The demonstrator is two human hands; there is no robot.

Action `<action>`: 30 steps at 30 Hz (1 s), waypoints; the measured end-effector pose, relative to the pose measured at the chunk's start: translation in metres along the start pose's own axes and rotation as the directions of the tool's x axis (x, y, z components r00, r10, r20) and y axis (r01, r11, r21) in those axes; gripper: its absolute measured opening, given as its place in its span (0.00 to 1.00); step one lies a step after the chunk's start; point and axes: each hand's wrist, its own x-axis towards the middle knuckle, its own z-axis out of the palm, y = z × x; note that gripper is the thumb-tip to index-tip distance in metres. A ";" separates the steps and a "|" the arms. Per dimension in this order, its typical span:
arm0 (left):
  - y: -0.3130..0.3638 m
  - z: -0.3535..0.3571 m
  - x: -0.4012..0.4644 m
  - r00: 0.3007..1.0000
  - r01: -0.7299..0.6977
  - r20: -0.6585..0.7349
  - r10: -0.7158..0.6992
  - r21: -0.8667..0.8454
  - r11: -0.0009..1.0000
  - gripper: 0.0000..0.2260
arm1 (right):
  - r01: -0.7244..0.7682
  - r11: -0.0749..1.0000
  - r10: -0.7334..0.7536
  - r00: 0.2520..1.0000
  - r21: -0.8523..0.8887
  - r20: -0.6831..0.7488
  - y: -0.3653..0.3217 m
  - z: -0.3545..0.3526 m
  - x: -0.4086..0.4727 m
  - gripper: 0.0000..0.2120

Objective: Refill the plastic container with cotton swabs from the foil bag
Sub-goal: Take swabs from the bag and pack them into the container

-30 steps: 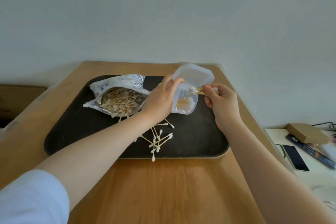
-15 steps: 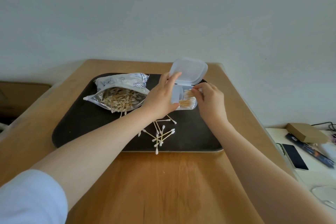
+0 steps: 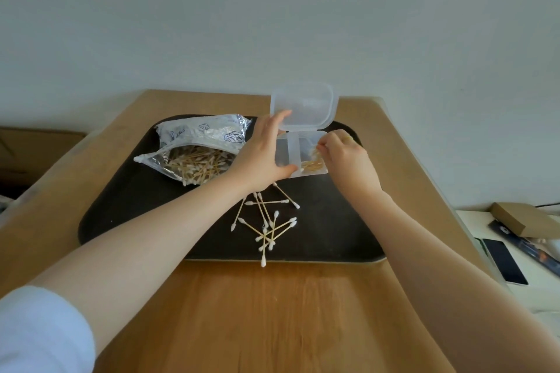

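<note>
From the head camera, the plastic container (image 3: 292, 154) sits on the dark tray (image 3: 127, 215) with its lid (image 3: 304, 106) raised; the left hand (image 3: 260, 157) grips its left side while the right hand (image 3: 342, 157) pinches cotton swabs (image 3: 312, 163) inside its right compartment. The foil bag (image 3: 197, 148) lies open just left of the container, swabs showing at its mouth, and loose swabs (image 3: 266, 221) lie scattered on the tray nearer the person.

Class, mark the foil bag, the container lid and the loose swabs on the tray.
foil bag (image 3: 202, 134): head view, printed upper face.
container lid (image 3: 304, 106): head view, middle of the raised lid.
loose swabs (image 3: 266, 222): head view, crossed sticks.
</note>
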 end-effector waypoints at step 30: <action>-0.007 -0.036 -0.042 0.891 0.087 0.414 -0.187 0.248 0.965 0.19 | 0.210 0.974 -0.227 0.905 0.086 0.360 -0.035 -0.013 0.004 0.09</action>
